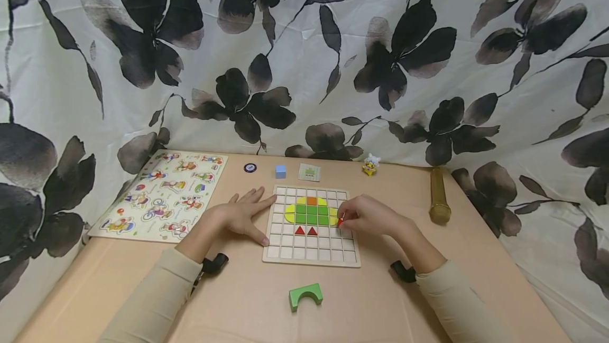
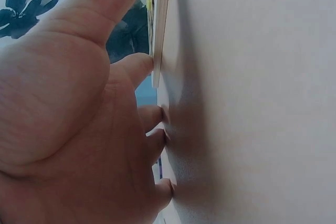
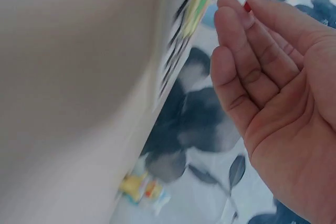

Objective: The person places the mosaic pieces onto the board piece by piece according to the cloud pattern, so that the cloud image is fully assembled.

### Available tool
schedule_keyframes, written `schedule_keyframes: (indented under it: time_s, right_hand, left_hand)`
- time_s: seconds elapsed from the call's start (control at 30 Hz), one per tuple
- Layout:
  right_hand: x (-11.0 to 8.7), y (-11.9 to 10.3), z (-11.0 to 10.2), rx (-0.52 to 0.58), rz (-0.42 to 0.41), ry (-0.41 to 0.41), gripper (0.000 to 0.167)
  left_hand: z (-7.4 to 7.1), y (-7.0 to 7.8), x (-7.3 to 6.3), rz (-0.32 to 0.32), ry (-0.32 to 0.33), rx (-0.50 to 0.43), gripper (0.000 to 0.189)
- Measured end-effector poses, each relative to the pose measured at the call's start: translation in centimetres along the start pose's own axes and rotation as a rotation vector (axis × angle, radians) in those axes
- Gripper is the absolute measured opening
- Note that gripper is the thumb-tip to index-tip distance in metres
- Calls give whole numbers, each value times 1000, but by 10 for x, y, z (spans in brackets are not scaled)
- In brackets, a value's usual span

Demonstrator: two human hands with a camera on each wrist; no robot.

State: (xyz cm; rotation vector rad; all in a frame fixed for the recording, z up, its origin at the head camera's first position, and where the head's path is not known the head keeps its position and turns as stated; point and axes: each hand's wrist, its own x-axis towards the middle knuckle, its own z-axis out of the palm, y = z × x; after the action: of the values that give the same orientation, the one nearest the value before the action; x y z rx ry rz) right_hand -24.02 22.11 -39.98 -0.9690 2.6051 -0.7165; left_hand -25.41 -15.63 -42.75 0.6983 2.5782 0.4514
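Observation:
A white grid board (image 1: 280,252) lies mid-table, bearing green square tiles (image 1: 311,219), one orange square (image 1: 311,201), yellow rounded tiles (image 1: 289,214) along the sides and two red triangles (image 1: 305,231) below. My left hand (image 1: 242,216) spreads its fingers at the board's left edge; thumb and index touch that edge, and the other fingertips rest on the table in the left wrist view. At the board's right side, my right hand (image 1: 368,215) pinches a small red tile (image 3: 247,7) between thumb and fingertips. The tile's full shape is hidden by the fingers.
A green arch block (image 1: 306,295) stands in front of the board. Behind it are a dark round disc (image 1: 250,167), a blue cube (image 1: 280,172), a picture card (image 1: 309,173) and a yellow figurine (image 1: 370,164). A picture board (image 1: 162,195) lies left, a bamboo-like tube (image 1: 439,197) right.

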Motion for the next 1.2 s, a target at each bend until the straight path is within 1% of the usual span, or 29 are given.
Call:
schedule_keyframes:
  time_s: [0.1, 0.17, 0.27, 0.37, 0.53, 0.63, 0.8, 0.83, 1.03, 1.07, 1.1, 1.2]
  right_hand:
    - [14, -11, 2, -24, -28, -5, 11]
    - [22, -16, 4, -47, -31, -12, 10]
    - [30, -21, 7, -85, -29, -30, 7]
    - [35, -22, 10, -108, -33, -55, 9]
    - [37, -20, 16, -74, -14, -100, 10]
    - [37, -18, 19, -54, 3, -112, 8]
    - [36, -17, 22, -52, 18, -119, 9]
    - [36, -17, 23, -51, 20, -119, 9]
    - [35, -15, 24, -38, 34, -117, 11]
    - [35, -15, 23, -37, 40, -118, 11]
    - [34, -14, 23, -33, 44, -118, 11]
    - [33, -13, 22, -23, 56, -117, 11]
  left_hand:
    - [0, 0, 0, 8, 0, -10, 124]
    - [0, 0, 0, 14, -1, -16, 125]
    - [2, -2, 2, 24, 2, -31, 127]
    - [5, -6, 5, 25, 14, -35, 128]
    - [11, -12, 11, 16, 31, -29, 130]
    - [9, -10, 10, 10, 27, -29, 130]
    - [2, -2, 4, 22, 13, -50, 129]
    - [4, -4, 5, 27, 18, -47, 128]
    - [5, -5, 5, 43, 25, -58, 127]
    - [4, -2, 3, 34, 21, -61, 128]
    - [5, -3, 4, 38, 26, -61, 128]
    - [4, -1, 4, 23, 17, -52, 127]
